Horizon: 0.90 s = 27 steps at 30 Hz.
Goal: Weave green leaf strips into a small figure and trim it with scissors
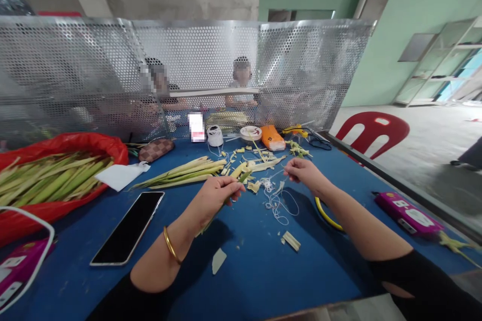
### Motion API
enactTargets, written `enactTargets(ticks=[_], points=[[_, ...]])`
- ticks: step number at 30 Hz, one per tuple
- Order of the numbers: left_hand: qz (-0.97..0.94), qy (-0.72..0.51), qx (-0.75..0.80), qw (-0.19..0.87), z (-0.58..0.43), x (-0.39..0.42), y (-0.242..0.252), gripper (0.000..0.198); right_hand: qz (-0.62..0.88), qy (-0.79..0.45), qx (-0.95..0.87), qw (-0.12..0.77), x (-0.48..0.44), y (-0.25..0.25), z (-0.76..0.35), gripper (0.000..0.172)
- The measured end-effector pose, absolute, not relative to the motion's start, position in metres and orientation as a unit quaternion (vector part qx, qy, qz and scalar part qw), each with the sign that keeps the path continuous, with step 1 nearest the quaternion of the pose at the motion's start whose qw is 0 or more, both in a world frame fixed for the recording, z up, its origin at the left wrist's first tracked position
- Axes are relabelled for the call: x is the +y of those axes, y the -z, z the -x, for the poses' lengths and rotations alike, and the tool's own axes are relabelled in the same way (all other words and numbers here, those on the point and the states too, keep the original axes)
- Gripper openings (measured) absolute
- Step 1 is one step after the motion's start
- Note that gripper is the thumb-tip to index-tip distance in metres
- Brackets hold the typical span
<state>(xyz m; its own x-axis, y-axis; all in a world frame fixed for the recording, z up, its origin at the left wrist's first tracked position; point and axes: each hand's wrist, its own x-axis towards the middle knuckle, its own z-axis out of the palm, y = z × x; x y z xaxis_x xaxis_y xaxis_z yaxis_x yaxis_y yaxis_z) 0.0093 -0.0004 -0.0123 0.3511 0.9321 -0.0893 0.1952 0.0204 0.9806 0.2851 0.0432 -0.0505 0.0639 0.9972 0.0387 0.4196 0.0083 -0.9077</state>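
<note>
My left hand (216, 195) is closed around a thin green leaf strip (241, 178) that sticks out both ends of the fist, over the blue table (256, 271). My right hand (303, 170) is pinched on a thin white thread (276, 203) that trails down into loose loops on the table between the two hands. A gold bangle circles my left wrist. A bundle of pale green leaf strips (181, 173) lies just beyond my left hand, with several cut leaf scraps (256, 160) scattered past both hands.
A red bag of leaves (56, 175) sits at left, a black phone (128, 228) lies near my left arm. Pink boxes (408, 213) lie at right. A thread spool (215, 136), tape (250, 133) and an orange box (272, 137) stand before a perforated metal screen (94, 70); two people sit behind it.
</note>
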Motion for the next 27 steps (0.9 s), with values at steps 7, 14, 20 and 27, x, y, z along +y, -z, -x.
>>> enactTargets(ticks=[7,14,20,27], points=[[-0.59,-0.33,0.406,0.615,-0.05,0.016,0.004,0.02,0.519,-0.46,-0.566,0.446,0.019,0.021,-0.271,0.028],[-0.578,-0.282,0.295,0.707,-0.081,0.028,0.018,0.028,0.489,-0.494,-0.526,0.49,0.01,0.006,-0.271,0.025],[-0.561,-0.266,0.344,0.704,-0.062,0.033,0.024,0.028,0.511,-0.475,-0.483,0.529,0.008,0.008,-0.298,0.023],[-0.563,-0.267,0.384,0.681,-0.05,0.037,0.014,0.023,0.504,-0.532,-0.46,0.501,-0.001,0.014,-0.309,0.029]])
